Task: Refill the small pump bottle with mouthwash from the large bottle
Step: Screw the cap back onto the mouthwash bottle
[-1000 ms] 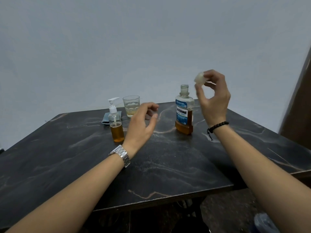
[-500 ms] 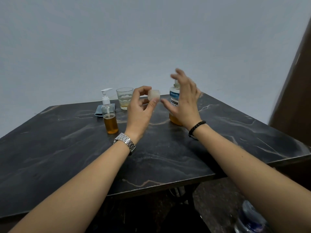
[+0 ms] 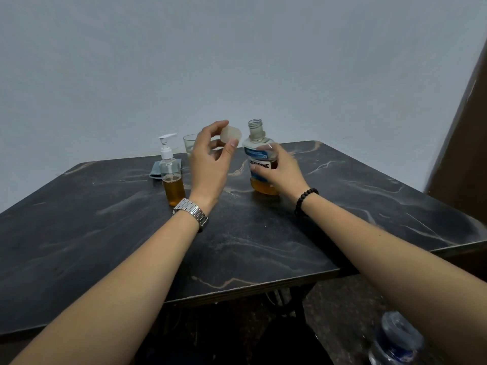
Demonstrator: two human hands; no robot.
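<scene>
- Near edge, low and right of both grips: a clear plastic water bottle (image 3: 395, 341) on the floor, blurred, well apart from the work.
- Between the forearms: bare dark marbled table (image 3: 250, 246); a metal watch (image 3: 191, 213) on the left wrist, a black bead bracelet (image 3: 305, 201) on the right.
- Left grip (image 3: 210, 164): raised above the table, thumb and fingertips pinching the pale cap (image 3: 231, 134). Changed within the last second: cap passed over from the right grip to this one.
- Right grip (image 3: 279, 172): freed of the cap, now curled round the label of the large bottle (image 3: 261, 159), which stands upright on the table just right of the left grip, neck uncapped, amber mouthwash low in its base.
- Meaning for the task, as a judgement: opening of the large bottle done, pouring hand now on the source; lift and tilt looks close.
- Just left of the left grip: small pump bottle (image 3: 172, 177), upright on the table, roughly half full of amber liquid, white pump head on. Still to do before any refill: pump unscrewed, yet the left grip is busy with the cap, so setting the cap down looks needed first.
- Beyond the left grip: a clear glass (image 3: 190, 146), partly hidden by the fingers.
- Behind the pump bottle: a folded blue-grey cloth (image 3: 157, 171) flat on the table.
</scene>
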